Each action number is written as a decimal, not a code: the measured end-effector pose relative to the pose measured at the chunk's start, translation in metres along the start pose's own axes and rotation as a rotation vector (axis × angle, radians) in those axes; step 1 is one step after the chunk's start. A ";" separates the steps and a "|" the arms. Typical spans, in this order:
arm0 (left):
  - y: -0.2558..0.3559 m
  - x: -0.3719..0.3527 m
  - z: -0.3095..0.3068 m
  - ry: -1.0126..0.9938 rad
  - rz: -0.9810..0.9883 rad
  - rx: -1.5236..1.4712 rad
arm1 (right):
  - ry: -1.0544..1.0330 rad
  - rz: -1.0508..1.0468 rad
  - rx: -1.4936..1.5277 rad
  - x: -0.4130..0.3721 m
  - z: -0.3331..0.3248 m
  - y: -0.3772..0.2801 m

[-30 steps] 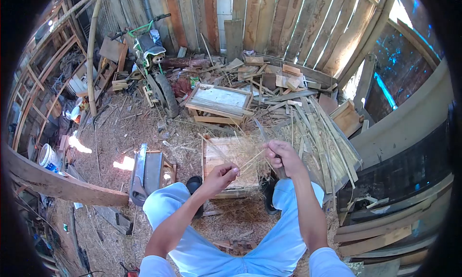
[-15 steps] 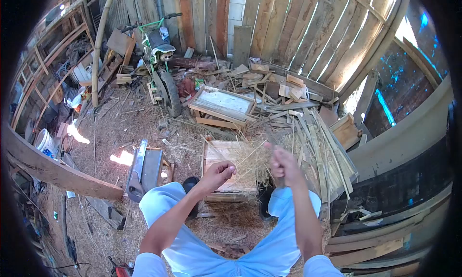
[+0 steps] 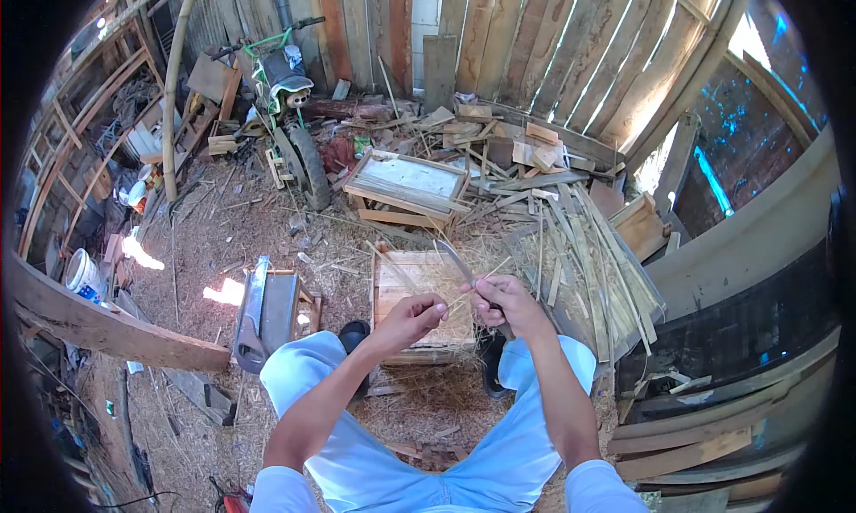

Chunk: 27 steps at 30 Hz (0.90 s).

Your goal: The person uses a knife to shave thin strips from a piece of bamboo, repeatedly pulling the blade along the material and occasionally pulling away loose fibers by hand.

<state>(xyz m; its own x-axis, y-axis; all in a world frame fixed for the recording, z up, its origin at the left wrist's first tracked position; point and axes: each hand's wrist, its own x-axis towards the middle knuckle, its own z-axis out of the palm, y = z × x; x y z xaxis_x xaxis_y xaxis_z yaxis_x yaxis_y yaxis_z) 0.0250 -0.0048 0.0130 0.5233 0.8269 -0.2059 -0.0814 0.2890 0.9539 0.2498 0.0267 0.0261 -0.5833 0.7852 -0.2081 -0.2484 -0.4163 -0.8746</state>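
My right hand (image 3: 508,304) is closed around a knife, whose long blade (image 3: 456,261) points up and to the left. A thin pale wooden strip (image 3: 462,297) slants between my hands, passing by the knife at my right fingers. My left hand (image 3: 410,323) pinches the strip's lower end between thumb and fingertips. Below both hands stands a low wooden box-like stand (image 3: 401,285), between my feet.
A handsaw (image 3: 255,303) lies on a small bench (image 3: 282,303) to the left. Split strips (image 3: 584,272) are heaped on the right. Farther back are a wooden frame (image 3: 406,178), scrap wood and a small motorbike (image 3: 290,94). Shavings cover the ground.
My right hand has come left and inward with the knife, from a blurred position farther out, and now sits close to my left hand. The left hand has shifted slightly right.
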 end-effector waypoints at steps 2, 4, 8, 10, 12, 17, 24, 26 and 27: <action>-0.001 -0.003 -0.002 -0.006 -0.003 -0.009 | 0.097 -0.095 -0.018 -0.004 -0.014 -0.008; -0.009 -0.009 -0.009 0.022 0.009 0.036 | 0.308 -0.284 0.086 -0.008 -0.046 -0.021; -0.003 -0.019 -0.017 0.061 -0.012 0.029 | 0.482 -0.461 0.342 -0.027 -0.081 -0.044; -0.002 -0.017 -0.016 0.075 0.014 0.033 | 0.379 -0.361 0.228 -0.028 -0.064 -0.037; -0.005 -0.012 -0.017 0.106 0.007 0.079 | 0.216 -0.197 0.080 -0.025 -0.037 -0.029; -0.007 -0.007 -0.010 0.128 0.053 0.175 | 0.034 -0.038 0.057 0.002 0.008 -0.001; -0.006 -0.006 -0.005 0.064 0.083 0.158 | 0.142 -0.097 0.082 -0.001 -0.013 -0.012; -0.008 -0.010 -0.009 0.038 0.089 0.153 | 0.350 -0.256 0.133 -0.007 -0.046 -0.019; -0.010 -0.015 -0.012 0.063 0.069 0.166 | 0.470 -0.328 0.215 -0.012 -0.064 -0.026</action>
<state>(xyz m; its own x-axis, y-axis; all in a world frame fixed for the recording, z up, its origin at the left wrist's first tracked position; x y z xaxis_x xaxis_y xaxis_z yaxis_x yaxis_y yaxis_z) 0.0077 -0.0138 0.0036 0.4669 0.8721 -0.1465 0.0282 0.1509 0.9881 0.3122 0.0575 0.0235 -0.0583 0.9859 -0.1569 -0.5360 -0.1635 -0.8283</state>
